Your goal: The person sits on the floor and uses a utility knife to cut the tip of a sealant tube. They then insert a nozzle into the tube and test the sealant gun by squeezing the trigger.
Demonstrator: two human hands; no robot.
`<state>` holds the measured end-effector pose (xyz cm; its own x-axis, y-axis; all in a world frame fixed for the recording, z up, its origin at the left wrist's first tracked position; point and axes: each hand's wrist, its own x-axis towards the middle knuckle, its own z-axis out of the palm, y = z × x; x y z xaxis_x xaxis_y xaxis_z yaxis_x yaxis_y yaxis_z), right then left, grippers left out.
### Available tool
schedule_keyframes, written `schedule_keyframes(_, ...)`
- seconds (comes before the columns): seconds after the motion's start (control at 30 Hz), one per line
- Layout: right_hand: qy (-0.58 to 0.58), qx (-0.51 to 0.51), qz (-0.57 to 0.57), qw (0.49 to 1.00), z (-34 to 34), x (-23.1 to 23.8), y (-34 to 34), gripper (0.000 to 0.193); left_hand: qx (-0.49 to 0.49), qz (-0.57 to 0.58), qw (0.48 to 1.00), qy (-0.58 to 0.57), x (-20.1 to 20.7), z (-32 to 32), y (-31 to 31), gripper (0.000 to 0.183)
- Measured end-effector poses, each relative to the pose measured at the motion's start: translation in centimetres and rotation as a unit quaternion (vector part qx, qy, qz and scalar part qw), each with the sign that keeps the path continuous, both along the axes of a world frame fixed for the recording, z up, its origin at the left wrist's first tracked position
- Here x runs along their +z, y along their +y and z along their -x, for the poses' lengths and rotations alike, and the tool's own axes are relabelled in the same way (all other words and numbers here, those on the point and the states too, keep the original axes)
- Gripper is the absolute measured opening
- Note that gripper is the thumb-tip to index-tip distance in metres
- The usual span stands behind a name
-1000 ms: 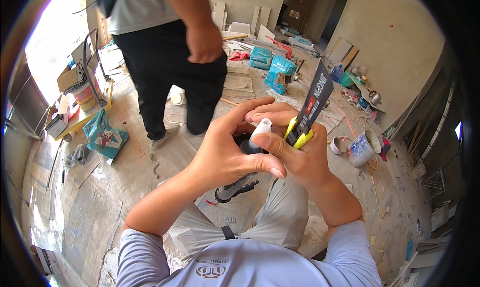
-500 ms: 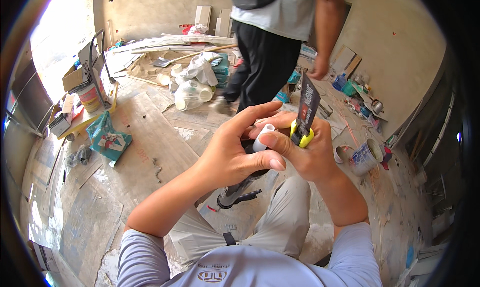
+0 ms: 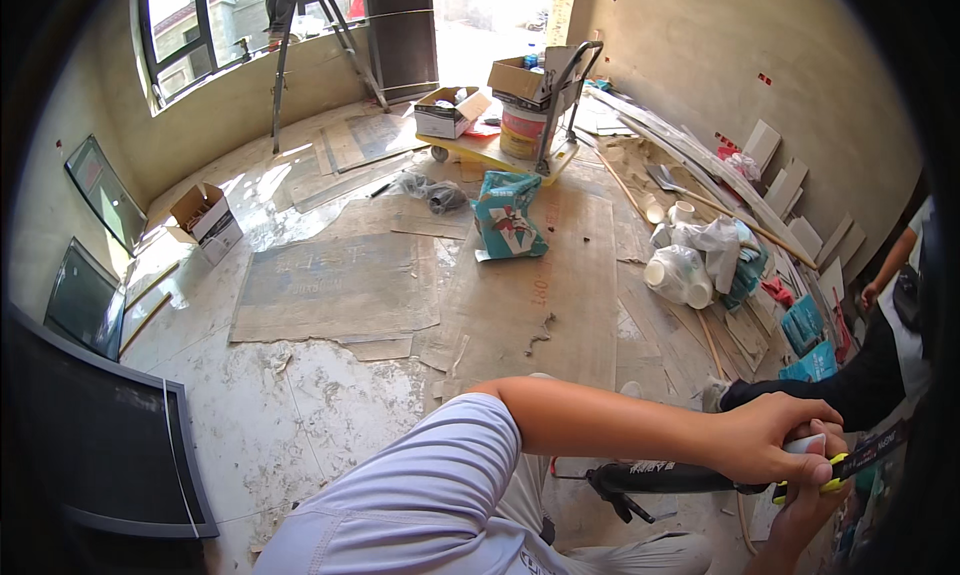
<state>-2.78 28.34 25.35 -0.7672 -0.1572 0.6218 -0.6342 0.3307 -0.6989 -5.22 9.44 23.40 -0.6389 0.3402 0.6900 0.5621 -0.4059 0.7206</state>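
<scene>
At the lower right, my left hand is closed around a short white plastic tube, its fingers bent over it. Just below and partly behind it, my right hand grips a tool with a flat black blade and yellow handle. The hands are close together, so where exactly the tube meets the right fingers is hidden. Under my left forearm a black cylindrical object with a lever stands near my knees.
A teal bag lies on brown floor boards ahead. Beyond it stands a yellow flat trolley with boxes. A stepladder is by the window. Planks, a shovel and plastic-wrapped white fittings are at right, near a walking person.
The view has swung left, so my hands and the other person now appear far to the right. Tube and tool are still in my hands.
</scene>
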Motion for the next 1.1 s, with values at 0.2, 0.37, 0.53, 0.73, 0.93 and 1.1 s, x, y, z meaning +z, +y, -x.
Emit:
schedule_keyframes(0.2, 0.035, 0.013, -0.067, 0.997, 1.8, -0.3, 0.1, 0.038, 0.031, -0.022, 0.999, 0.004, -0.4, 1.0, -0.3, 0.089)
schedule_keyframes(0.37, 0.031, 0.014, -0.084, 0.996, 3.6, 0.1, 0.0, 0.030, 0.020, -0.029, 0.999, 0.003, -0.3, 1.8, -0.5, 0.079)
schedule_keyframes(0.53, 0.061, -0.001, -0.053, 0.997, 4.6, -0.8, 0.0, 0.035, 0.076, -0.008, 0.997, 0.014, -0.3, 2.0, -0.5, 0.070)
schedule_keyframes(0.73, -0.036, -0.084, 0.096, 0.991, 4.4, -1.4, -0.2, 0.038, 0.026, -0.023, 0.999, 0.007, -0.8, 2.9, -0.7, 0.067)
schedule_keyframes(0.93, -0.086, -0.072, 0.213, 0.970, 4.9, -2.4, 2.6, 0.041, 0.000, -0.081, 0.997, 0.010, -1.5, 3.0, -1.7, 0.060)
schedule_keyframes(1.1, -0.177, -0.113, 0.229, 0.951, 8.7, -8.3, 7.4, 0.035, -0.015, -0.078, 0.997, -0.014, -1.0, 2.7, -3.5, 0.059)
